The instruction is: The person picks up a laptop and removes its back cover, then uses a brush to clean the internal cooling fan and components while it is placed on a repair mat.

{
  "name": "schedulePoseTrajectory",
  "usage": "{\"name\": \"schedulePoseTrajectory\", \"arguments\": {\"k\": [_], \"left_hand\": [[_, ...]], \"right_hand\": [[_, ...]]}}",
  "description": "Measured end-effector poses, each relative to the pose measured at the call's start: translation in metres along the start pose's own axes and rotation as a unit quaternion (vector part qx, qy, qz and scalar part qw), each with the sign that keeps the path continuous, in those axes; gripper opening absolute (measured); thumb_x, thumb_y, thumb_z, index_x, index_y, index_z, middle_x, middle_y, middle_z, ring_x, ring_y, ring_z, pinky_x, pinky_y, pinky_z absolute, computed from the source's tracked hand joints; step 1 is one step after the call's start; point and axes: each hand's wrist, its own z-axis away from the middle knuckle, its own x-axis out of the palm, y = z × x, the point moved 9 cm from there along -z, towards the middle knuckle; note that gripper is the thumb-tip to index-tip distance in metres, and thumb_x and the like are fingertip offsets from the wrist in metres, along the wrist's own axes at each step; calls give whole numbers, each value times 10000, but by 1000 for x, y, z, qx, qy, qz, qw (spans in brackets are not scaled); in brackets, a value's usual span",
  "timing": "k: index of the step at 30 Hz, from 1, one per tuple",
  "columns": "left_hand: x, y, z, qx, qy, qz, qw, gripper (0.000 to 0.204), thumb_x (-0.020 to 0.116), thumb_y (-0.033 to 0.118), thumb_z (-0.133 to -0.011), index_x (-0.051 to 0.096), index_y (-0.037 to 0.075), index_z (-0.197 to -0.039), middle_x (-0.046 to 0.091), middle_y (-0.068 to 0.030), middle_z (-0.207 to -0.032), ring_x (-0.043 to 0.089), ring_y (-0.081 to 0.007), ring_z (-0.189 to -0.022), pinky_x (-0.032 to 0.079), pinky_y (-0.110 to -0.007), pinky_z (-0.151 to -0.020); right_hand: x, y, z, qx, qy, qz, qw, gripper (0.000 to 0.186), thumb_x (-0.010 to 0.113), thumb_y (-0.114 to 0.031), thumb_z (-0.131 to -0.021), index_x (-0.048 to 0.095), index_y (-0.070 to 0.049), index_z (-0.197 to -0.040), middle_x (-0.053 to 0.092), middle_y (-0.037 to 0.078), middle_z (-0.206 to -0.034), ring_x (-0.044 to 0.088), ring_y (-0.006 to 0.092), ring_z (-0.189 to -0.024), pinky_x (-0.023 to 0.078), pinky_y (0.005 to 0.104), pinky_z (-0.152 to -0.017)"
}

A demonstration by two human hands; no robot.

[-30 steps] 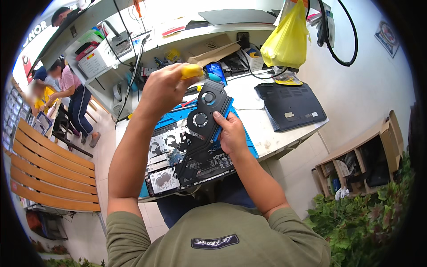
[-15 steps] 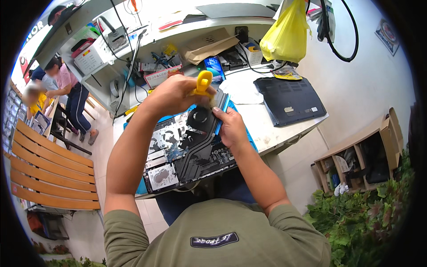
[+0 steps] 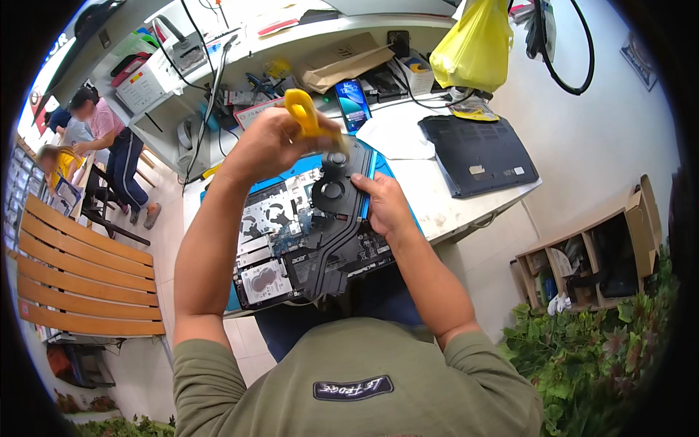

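A yellow-handled brush (image 3: 304,113) is gripped in my left hand (image 3: 271,143), its fingers closed round the handle. The blurred bristles meet the upper fan of a black laptop cooling assembly (image 3: 333,191), which has two round fans and long heat pipes. My right hand (image 3: 384,204) pinches this assembly by its right edge, beside a blue strip of fins. Beneath it lies an opened laptop (image 3: 273,226) with its circuit board and a silver hard drive (image 3: 266,282) exposed, on a blue mat (image 3: 397,175).
To the right on the white table lies a black laptop bottom cover (image 3: 477,154) by a white sheet (image 3: 393,137). A lit phone (image 3: 353,105) leans at the back. A yellow plastic bag (image 3: 473,47) hangs above. Shelf clutter lines the back; people sit and stand far left.
My left hand has shifted the brush left and slightly up. The cooling assembly has moved and turned a little, so both fans now show.
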Motion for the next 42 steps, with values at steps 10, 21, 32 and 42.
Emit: {"name": "schedulePoseTrajectory", "arguments": {"k": [10, 21, 32, 42], "left_hand": [[-35, -13, 9, -125, 120, -150, 973, 271, 740, 240, -1068, 767, 18, -1221, 812, -119, -1063, 758, -144, -1029, 590, -292, -901], [4, -75, 19, -182, 216, 27, 959, 358, 736, 318, -1025, 757, -31, -1103, 775, -172, -948, 737, -249, -882, 577, -412, -838], [20, -82, 12, -221, 63, 6, 973, 366, 735, 343, -1044, 760, -13, -1124, 765, -57, -975, 694, -131, -852, 570, -330, -779], [-28, -42, 53, -143, 129, 130, 973, 315, 784, 210, -1037, 724, 21, -1282, 759, -71, -1152, 721, -154, -1084, 574, -328, -994]], "right_hand": [[3, -20, 8, -5, -15, 17, 1000, 201, 661, -60, -1016, 689, 85, -1152, 775, 155, -1007, 783, 202, -807, 680, 353, -757], [8, -17, 3, -22, 3, 73, 997, 151, 640, -54, -1035, 704, 43, -1132, 762, 94, -963, 748, 153, -764, 628, 314, -685], [8, -21, 0, -55, -20, 65, 996, 186, 670, -70, -1029, 711, 58, -1157, 776, 100, -973, 757, 160, -791, 648, 313, -740], [-26, -79, 15, -106, 40, 62, 992, 195, 679, -80, -1008, 723, 47, -1149, 784, 122, -1007, 768, 175, -814, 657, 318, -767]]}}
